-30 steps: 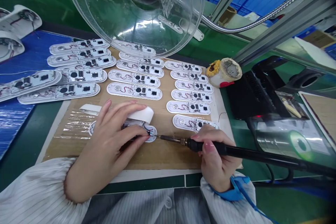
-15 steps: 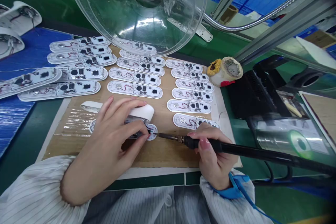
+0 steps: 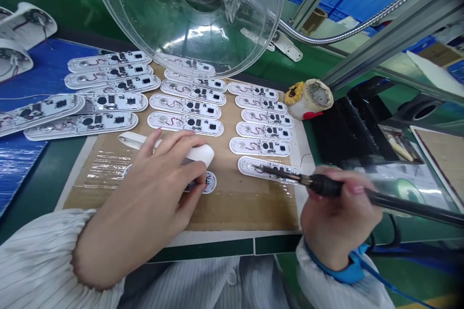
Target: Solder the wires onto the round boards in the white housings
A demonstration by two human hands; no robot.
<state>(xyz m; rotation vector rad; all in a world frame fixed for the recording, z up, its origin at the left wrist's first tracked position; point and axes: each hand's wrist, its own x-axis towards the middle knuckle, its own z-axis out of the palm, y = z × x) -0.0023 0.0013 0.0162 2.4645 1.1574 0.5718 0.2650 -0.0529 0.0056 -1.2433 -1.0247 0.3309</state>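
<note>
My left hand (image 3: pixel 145 198) is closed over a white plastic housing (image 3: pixel 203 154), its fingers curled around it and its thumb and forefinger pinched beside it. Below those fingers shows the rounded end of a white circuit board (image 3: pixel 211 182); what the fingertips pinch there is hidden. My right hand (image 3: pixel 335 222) grips a soldering iron (image 3: pixel 322 185) by its black handle. The iron's tip points left, over the nearest board (image 3: pixel 246 166) of the right-hand column; whether they touch I cannot tell.
Several boards (image 3: pixel 185 123) lie in columns on brown cardboard (image 3: pixel 235 207). A clear round hood (image 3: pixel 203 53) hangs above. To the right are a decorated pot (image 3: pixel 311 99), a black box (image 3: pixel 335 130) and a blurred solder spool (image 3: pixel 406 190). White housings (image 3: pixel 27 26) stand at the left.
My right hand has drawn the soldering iron right, away from the board under my left hand. The white housing has shifted and turned slightly under my left fingers.
</note>
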